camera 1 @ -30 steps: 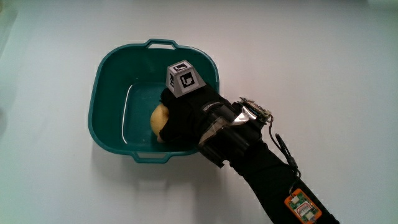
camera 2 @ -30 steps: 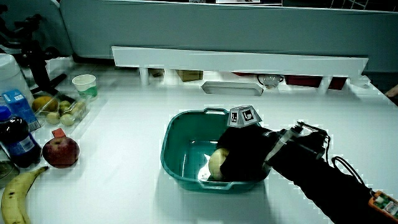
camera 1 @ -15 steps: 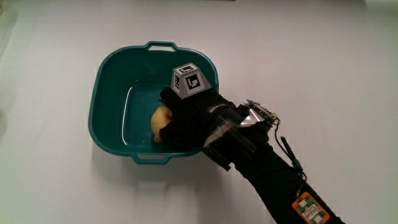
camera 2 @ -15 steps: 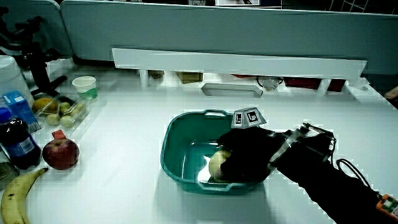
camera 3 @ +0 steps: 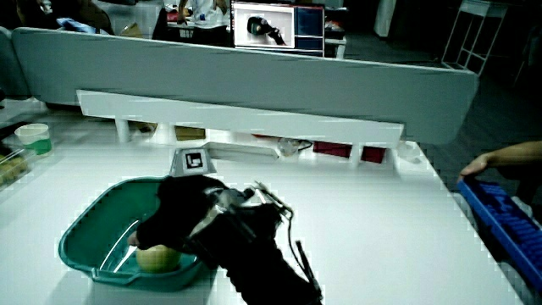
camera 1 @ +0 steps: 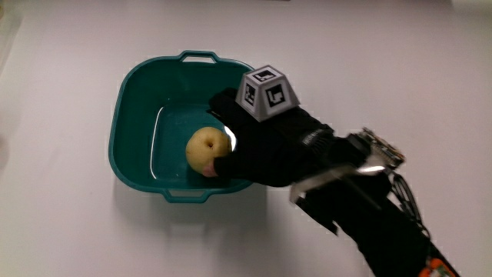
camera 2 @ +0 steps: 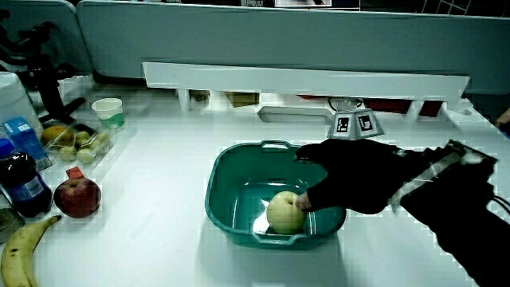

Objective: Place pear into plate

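Note:
A yellow pear [camera 1: 205,150] lies on the floor of a teal basin with handles [camera 1: 134,100], close to the basin wall nearest the person. The gloved hand [camera 1: 261,146] hovers over that part of the basin and its rim, just above and beside the pear. Its fingers are spread and hold nothing; the thumb tip sits right at the pear's side. In both side views the pear [camera 2: 284,213] [camera 3: 158,257] rests in the basin [camera 2: 231,171] [camera 3: 85,233] with the hand [camera 2: 351,175] [camera 3: 182,207] raised above it.
At the table's edge in a side view stand a red apple [camera 2: 77,195], a banana [camera 2: 20,247], a dark bottle [camera 2: 20,183], a clear box of small fruit [camera 2: 76,139] and a paper cup [camera 2: 108,110]. A low white partition [camera 2: 303,76] bounds the table.
The hand was closed over the pear inside the basin. It has opened and risen, drawing back over the basin's rim, and the pear stays on the basin floor.

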`<action>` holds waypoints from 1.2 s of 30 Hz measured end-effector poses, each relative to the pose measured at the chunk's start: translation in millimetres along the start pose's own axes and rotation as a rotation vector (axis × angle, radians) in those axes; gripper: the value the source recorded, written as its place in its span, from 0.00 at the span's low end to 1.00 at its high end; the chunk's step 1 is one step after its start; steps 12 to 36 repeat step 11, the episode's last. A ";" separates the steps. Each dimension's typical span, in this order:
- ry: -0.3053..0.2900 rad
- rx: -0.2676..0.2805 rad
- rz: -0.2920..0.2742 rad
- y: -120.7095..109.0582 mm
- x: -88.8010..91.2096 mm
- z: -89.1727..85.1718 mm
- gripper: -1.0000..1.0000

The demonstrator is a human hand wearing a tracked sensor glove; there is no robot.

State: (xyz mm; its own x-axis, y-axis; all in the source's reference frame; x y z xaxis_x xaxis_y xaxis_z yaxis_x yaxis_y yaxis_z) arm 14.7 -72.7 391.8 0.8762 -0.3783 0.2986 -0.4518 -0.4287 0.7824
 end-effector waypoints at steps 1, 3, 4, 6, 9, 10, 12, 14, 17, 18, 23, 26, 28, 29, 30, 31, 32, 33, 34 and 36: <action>-0.039 0.011 -0.079 -1.5 5.1 -3.3 0.00; -0.088 0.014 -0.146 -11.8 10.4 -7.3 0.00; -0.122 0.072 -0.156 -20.5 11.1 -7.4 0.00; -0.141 0.063 -0.130 -40.7 10.3 -7.5 0.00; -0.143 0.048 -0.050 -70.1 8.7 -7.2 0.00; -0.152 0.074 -0.028 -79.0 8.7 -7.1 0.00; -0.191 0.166 -0.027 -87.6 7.6 -6.5 0.00; -0.191 0.166 -0.027 -87.6 7.6 -6.5 0.00; -0.191 0.166 -0.027 -87.6 7.6 -6.5 0.00; -0.191 0.166 -0.027 -87.6 7.6 -6.5 0.00; -0.191 0.166 -0.027 -87.6 7.6 -6.5 0.00; -0.191 0.166 -0.027 -87.6 7.6 -6.5 0.00; -0.191 0.166 -0.027 -87.6 7.6 -6.5 0.00; -0.191 0.166 -0.027 -87.6 7.6 -6.5 0.00; -0.191 0.166 -0.027 -87.6 7.6 -6.5 0.00; -0.191 0.166 -0.027 -87.6 7.6 -6.5 0.00; -0.191 0.166 -0.027 -87.6 7.6 -6.5 0.00; -0.191 0.166 -0.027 -87.6 7.6 -6.5 0.00; -0.191 0.166 -0.027 -87.6 7.6 -6.5 0.00; -0.191 0.166 -0.027 -87.6 7.6 -6.5 0.00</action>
